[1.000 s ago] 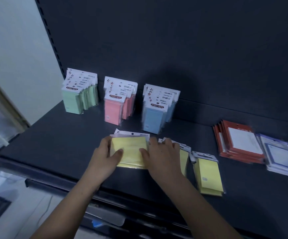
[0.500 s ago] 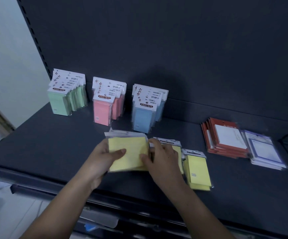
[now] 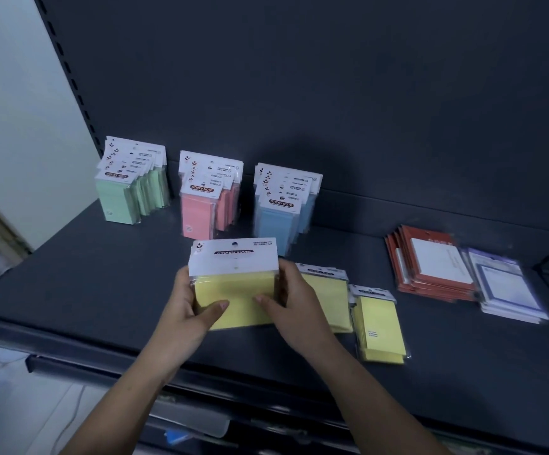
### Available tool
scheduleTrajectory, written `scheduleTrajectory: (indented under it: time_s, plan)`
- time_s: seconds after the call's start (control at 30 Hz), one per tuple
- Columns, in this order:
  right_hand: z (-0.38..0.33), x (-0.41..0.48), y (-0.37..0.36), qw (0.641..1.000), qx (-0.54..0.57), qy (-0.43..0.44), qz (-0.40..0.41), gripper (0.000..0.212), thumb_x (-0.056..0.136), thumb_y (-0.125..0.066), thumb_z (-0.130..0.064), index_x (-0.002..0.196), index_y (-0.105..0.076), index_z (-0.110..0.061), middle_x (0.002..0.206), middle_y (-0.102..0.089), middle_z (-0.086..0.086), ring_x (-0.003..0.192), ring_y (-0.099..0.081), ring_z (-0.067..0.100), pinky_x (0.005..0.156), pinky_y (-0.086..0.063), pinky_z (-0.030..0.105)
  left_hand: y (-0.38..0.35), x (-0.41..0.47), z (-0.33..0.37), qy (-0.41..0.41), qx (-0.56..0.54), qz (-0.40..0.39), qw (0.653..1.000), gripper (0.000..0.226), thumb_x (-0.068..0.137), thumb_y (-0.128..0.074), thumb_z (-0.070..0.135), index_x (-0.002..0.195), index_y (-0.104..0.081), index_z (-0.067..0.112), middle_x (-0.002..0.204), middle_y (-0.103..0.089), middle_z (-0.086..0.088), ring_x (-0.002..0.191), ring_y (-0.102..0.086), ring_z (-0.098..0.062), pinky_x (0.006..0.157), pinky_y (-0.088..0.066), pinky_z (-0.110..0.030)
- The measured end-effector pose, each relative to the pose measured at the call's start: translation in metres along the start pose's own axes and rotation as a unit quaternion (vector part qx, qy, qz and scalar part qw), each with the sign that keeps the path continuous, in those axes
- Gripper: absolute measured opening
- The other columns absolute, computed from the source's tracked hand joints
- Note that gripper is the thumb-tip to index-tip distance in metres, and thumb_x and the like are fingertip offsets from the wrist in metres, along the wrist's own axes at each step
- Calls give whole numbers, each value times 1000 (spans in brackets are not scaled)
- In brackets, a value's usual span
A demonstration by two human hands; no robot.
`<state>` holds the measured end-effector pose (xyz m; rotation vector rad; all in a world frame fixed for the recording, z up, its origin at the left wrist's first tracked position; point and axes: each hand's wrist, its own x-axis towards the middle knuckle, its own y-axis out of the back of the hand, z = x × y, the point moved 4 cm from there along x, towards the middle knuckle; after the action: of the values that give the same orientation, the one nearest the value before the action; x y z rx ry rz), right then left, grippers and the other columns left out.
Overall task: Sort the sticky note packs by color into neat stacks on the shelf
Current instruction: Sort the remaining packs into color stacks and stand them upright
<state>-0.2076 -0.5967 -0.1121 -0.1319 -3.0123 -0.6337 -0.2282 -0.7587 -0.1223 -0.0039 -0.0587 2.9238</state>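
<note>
Presently, three upright rows of packs stand at the rear of the dark matte shelf (image 3: 102,290): a green row (image 3: 125,198), a pink row (image 3: 201,211) and a blue row (image 3: 276,221). They run left to right, apart from one another, before the dark back panel (image 3: 332,93). A slotted upright (image 3: 69,73) runs along the panel's left edge.

To the right lies a flat pile of red-bordered packs (image 3: 430,261), with a pile of purple-bordered packs (image 3: 509,290) touching its right side. One loose yellow pack (image 3: 330,290) lies flat, partly hidden by the right hand (image 3: 294,303). A second yellow pack (image 3: 380,326) lies just right of it.

All packs are rectangular, in glossy clear film with white card headers. "STICKY NOTE" on a dark label reads on the front green, pink and blue packs. Smaller print is illegible.

The yellow bundle (image 3: 233,290) sits at the shelf's front middle, before the pink and blue rows, header end raised. Its label is only partly legible. The left hand (image 3: 188,310) grips its left edge, thumb across the face; the right hand grips its right edge likewise. Whether its lower edge touches the shelf cannot be told.
</note>
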Motion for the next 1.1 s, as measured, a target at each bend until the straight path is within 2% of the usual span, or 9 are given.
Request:
scheduleTrajectory:
  time_s: [0.13, 0.3, 0.4, 0.5, 0.63, 0.73, 0.9, 1.0, 1.1]
  plan:
    - [-8, 3, 18, 998, 30, 33, 42, 40, 83, -65, -8, 107, -47, -35, 106, -63, -6, 99, -60, 11, 88, -51, 33, -13, 11, 24, -88, 54, -4, 995, 53, 83, -57, -12, 111, -42, 30, 106, -58, 3, 87, -58, 6, 71, -48, -9]
    - [-3, 19, 86, 987, 58, 38, 144, 41, 78, -68, -4, 100, -52, -36, 101, -65, -5, 99, -62, 19, 89, -51, 38, -66, 56, 56, -171, 182, -87, 965, 50, 85, -59, -3, 120, -38, 25, 112, -55, 14, 103, -53, 9, 87, -44, -9]
    - [16, 30, 128, 981, 19, 10, 192, 43, 80, -68, -1, 102, -49, -32, 101, -64, 2, 98, -61, 24, 89, -50, 45, -108, 90, 52, -160, 241, -113, 950, 32, 88, -57, 2, 114, -45, 16, 105, -58, 4, 99, -56, -6, 87, -46, -19]
    - [37, 43, 158, 973, -8, -16, 230, 45, 78, -70, 2, 106, -45, -23, 98, -60, -6, 95, -60, 18, 88, -51, 39, -145, 120, 38, -140, 274, -103, 946, 31, 86, -60, 5, 115, -48, 7, 109, -59, -8, 101, -56, -21, 88, -45, -33]
    - [53, 61, 173, 973, -50, -53, 218, 43, 79, -67, 3, 110, -43, -14, 89, -55, -12, 84, -56, 13, 72, -47, 17, -171, 141, 18, -126, 275, -77, 950, 37, 87, -58, 2, 122, -46, 10, 114, -58, -6, 105, -54, -19, 88, -41, -27]
    - [57, 75, 179, 971, -91, -87, 206, 41, 83, -64, 1, 117, -41, -6, 92, -54, -3, 84, -53, 14, 71, -43, 24, -181, 155, 5, -77, 270, -49, 959, 43, 90, -55, 5, 130, -41, 9, 122, -57, -8, 114, -53, -22, 91, -39, -25]
    - [60, 87, 180, 961, -108, -105, 233, 41, 81, -64, 3, 113, -40, -4, 92, -52, 4, 86, -50, 18, 65, -33, 21, -188, 159, -2, -49, 272, -10, 961, 37, 91, -54, 7, 127, -44, 6, 122, -58, -12, 115, -53, -26, 92, -40, -28]
    - [58, 81, 178, 960, -109, -91, 240, 51, 80, -63, 5, 123, -36, -6, 109, -51, 8, 100, -50, 20, 76, -35, 19, -186, 149, 0, -39, 286, -48, 956, 39, 91, -53, 7, 130, -43, 6, 126, -55, -10, 119, -50, -24, 91, -35, -22]
    - [42, 59, 175, 957, -151, -48, 245, 60, 82, -61, 3, 134, -32, -6, 121, -38, -1, 111, -38, 9, 90, -27, 13, -170, 126, 4, -32, 274, -87, 957, 41, 92, -53, 8, 132, -44, 8, 125, -54, -3, 116, -51, -16, 92, -36, -20]
